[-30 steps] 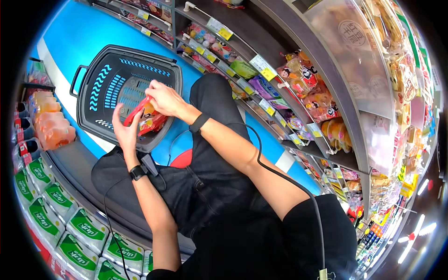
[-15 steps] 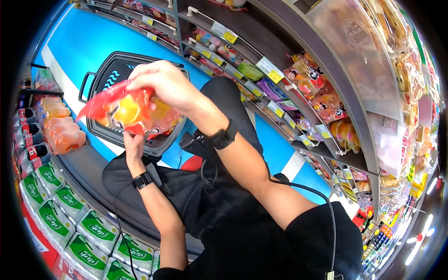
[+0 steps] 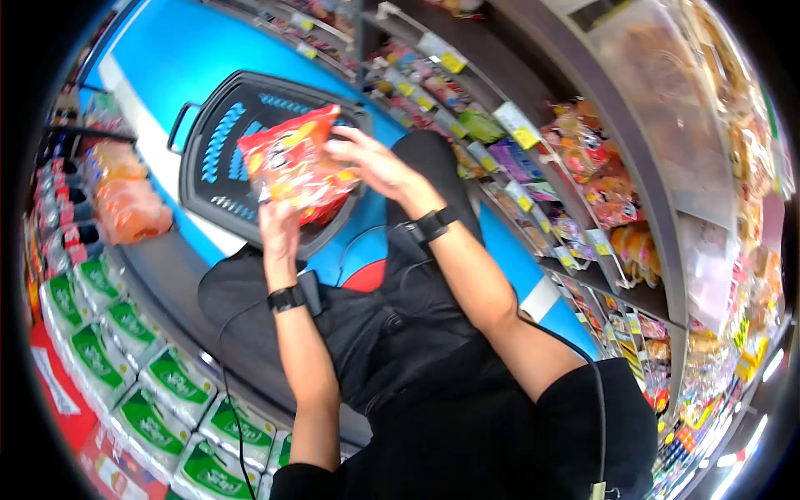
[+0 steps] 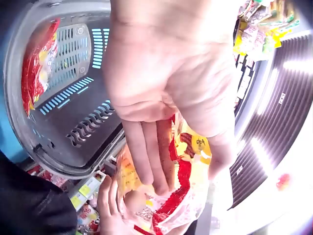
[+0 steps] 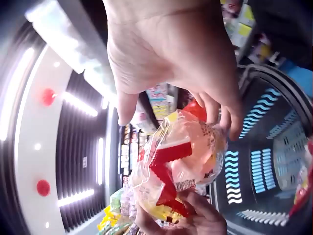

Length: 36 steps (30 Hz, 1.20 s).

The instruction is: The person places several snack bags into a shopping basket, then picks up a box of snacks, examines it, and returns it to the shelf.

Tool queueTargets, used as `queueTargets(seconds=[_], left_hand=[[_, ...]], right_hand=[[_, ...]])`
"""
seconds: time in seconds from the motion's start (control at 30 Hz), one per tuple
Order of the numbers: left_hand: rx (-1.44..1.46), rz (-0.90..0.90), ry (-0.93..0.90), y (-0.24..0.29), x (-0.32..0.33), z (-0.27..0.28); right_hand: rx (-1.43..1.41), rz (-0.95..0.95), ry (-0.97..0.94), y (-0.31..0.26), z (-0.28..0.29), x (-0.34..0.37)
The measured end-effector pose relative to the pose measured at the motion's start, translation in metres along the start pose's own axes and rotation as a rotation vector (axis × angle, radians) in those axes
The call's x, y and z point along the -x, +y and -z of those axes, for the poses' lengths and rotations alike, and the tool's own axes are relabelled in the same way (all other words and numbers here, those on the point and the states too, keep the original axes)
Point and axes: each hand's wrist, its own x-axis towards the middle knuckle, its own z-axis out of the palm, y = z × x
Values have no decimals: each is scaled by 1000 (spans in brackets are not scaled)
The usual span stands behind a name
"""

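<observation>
A red-and-clear snack bag point(image 3: 296, 158) is held up over the grey shopping basket point(image 3: 193, 187). My left hand point(image 3: 279, 233) grips its lower end, with thumb and fingers on either side of it in the left wrist view. At the bag's right side is my right hand point(image 3: 375, 162), its fingers extended against the wrapper. In the right wrist view, the back of the bag point(image 5: 188, 147) is see-through, with a red seam down the middle. Inside the basket, another red packet point(image 4: 36, 68) lies along the wall.
Shelves with bagged snacks point(image 3: 608, 196) rise at the right. Packs of orange drinks point(image 3: 125, 208) and green-and-white packages point(image 3: 154, 417) stand at the left. The basket sits on the blue floor point(image 3: 200, 50) in front of the seated person's legs.
Over the last second, the bag has come up out of the basket. It has turned upright, its printed front now showing. The right hand has loosened from the top and shifted to its right side.
</observation>
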Motion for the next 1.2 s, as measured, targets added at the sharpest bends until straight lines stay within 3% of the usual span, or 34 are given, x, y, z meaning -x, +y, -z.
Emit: queueTargets(seconds=[0.1,0.17,0.37,0.57,0.77,1.2], left_hand=[[-28,-11,30,-11,0,0],[-102,36,11,-12,2,-2],[-354,165,-83,4,1,-10],[-475,142,26,5,-3,-9],[-504,267,104,2,-6,-8],[-289,190,-14,4,-4,-5]], right_hand=[[-135,-170,-19,33,19,-13],[-186,-268,-158,31,20,-9],[-148,-20,-88,30,25,-11],[-235,106,7,24,23,-7],[-235,85,3,29,32,-10],[-225,39,75,27,31,-9]])
